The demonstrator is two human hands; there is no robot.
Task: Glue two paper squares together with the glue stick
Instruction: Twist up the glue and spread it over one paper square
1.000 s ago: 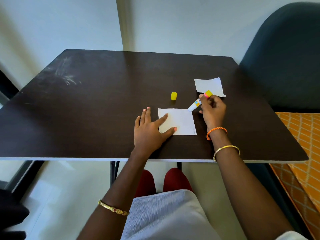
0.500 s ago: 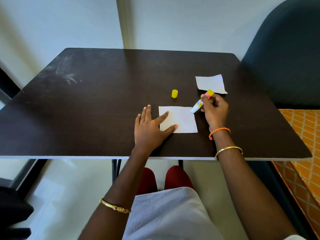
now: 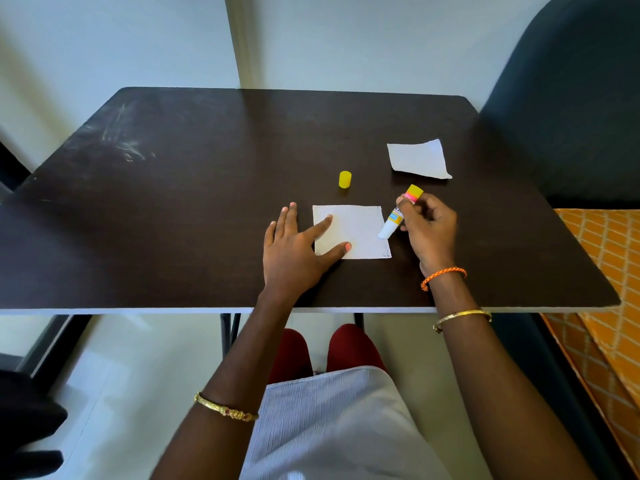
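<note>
- Head view: the glue stick (image 3: 398,216) is held tilted, its white tip lowered onto the right edge of the near paper square (image 3: 349,232), its yellow base raised up and away to the right.
- The right hand (image 3: 427,233) is seen with fingers curled round the stick's barrel; it lies just right of the square.
- The left hand (image 3: 294,251) is laid flat, fingers straight and spread, thumb and forefinger pressing the square's left part.
- The stick's long axis is judged to point down-left across the sheet; the coming stroke would run leftward, toward the left fingers.
- The second paper square (image 3: 419,159) lies well apart, beyond the right hand, nearer that hand.
- The yellow cap (image 3: 345,179) stands upright on the dark table (image 3: 173,202), just beyond the near square.
</note>
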